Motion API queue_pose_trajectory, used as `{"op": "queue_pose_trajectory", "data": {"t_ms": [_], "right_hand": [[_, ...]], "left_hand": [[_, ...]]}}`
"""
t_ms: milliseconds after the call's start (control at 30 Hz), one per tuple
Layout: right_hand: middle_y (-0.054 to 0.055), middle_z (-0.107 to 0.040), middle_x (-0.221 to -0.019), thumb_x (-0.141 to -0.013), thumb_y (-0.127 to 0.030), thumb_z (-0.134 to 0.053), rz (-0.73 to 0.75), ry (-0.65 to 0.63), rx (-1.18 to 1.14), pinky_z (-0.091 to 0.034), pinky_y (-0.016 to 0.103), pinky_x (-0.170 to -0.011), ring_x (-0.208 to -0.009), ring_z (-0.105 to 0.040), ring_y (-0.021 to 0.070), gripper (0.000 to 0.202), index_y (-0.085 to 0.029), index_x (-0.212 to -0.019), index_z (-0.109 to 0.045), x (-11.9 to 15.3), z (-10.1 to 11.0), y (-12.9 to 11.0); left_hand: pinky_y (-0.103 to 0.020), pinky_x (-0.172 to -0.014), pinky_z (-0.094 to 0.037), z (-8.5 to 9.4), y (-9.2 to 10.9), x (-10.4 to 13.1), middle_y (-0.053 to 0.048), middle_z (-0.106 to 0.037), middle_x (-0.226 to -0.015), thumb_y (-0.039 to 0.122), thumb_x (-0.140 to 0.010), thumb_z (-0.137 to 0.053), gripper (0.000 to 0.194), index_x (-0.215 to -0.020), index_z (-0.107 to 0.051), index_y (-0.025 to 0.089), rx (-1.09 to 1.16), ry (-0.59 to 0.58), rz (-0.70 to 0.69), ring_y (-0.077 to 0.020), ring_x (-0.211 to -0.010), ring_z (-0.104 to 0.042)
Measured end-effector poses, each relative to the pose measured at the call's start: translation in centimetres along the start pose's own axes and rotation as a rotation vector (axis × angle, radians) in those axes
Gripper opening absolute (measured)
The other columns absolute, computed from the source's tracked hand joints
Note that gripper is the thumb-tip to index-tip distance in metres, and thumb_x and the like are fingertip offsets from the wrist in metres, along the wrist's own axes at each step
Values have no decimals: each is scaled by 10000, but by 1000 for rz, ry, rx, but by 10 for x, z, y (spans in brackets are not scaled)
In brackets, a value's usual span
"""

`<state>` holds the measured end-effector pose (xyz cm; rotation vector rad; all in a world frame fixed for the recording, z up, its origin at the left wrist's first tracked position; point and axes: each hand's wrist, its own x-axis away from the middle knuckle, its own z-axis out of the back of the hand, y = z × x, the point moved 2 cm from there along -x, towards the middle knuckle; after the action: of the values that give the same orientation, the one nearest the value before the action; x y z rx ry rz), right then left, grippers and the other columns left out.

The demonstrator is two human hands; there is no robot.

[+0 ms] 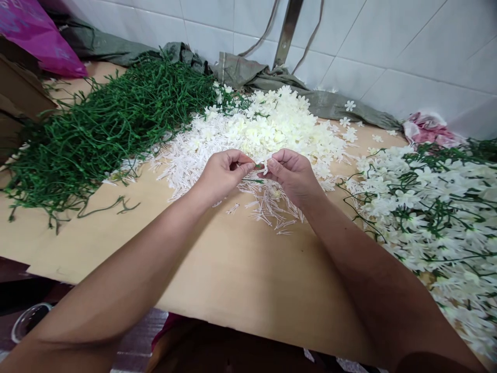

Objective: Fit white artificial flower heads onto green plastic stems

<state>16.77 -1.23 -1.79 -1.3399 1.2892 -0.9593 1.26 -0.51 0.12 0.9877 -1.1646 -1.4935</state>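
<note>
My left hand (229,173) pinches a green plastic flower stem (258,166) near its tip, over the middle of the table. Close against it, my right hand (291,173) has its thumb and fingers closed on a small white artificial flower (266,165). The stem and the flower meet between my fingertips; whether they are joined I cannot tell. Behind my hands lies a heap of loose white flower heads (279,122). Thin white stamen pieces (182,160) spread below and to the left of that heap.
A large pile of green stems (116,119) lies at the left. Assembled white flowers on stems (438,207) are heaped at the right. Grey-green sacking (330,106) runs along the tiled wall (349,46). A pink bag (39,36) and cardboard box (19,88) stand far left.
</note>
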Motion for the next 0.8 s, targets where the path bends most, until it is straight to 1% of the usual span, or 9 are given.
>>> {"op": "queue_pose_trajectory", "data": {"t_ms": [200,367,533,700,800], "right_hand": [[-60,-576,-591,-566,-432,-828,-5,8,-3,-546,278,-673,-574,-569,70,374,-190,-674,-565,1,-1,0],[-57,-593,-620,-580,-412,-828,9,-8,-34,-529,275,-683,-599,-590,77,357,-198,-689,-563,0,0,1],[-48,-612,-614,-599,-433,-813,19,-22,38,-513,271,-654,-580,-582,78,357,-192,-684,-564,0,1,2],[-39,-616,-609,-605,-441,-802,114,-3,179,-493,253,-623,-597,-582,80,353,-187,-672,-565,2,-1,-3],[-47,-602,-596,-604,-419,-807,153,28,203,-471,237,-592,-584,-570,72,340,-190,-663,-563,4,-3,-6]], "left_hand": [[-229,-547,-343,0,0,2,29,-556,-581,171,-716,-627,64,-672,-607,129,22,-27,-8,-64,-530,-421],[-227,-577,-389,0,0,0,11,-591,-606,165,-719,-622,66,-667,-596,135,44,-9,6,-77,-571,-482],[-221,-577,-390,0,2,1,23,-576,-593,159,-721,-616,66,-669,-590,128,54,-27,8,-70,-560,-480],[-215,-543,-356,2,2,1,35,-545,-572,173,-715,-623,73,-674,-592,122,8,-34,-22,-61,-533,-442],[-213,-537,-345,2,2,0,38,-536,-571,175,-719,-621,78,-672,-586,123,13,-34,-47,-56,-528,-429]]}}
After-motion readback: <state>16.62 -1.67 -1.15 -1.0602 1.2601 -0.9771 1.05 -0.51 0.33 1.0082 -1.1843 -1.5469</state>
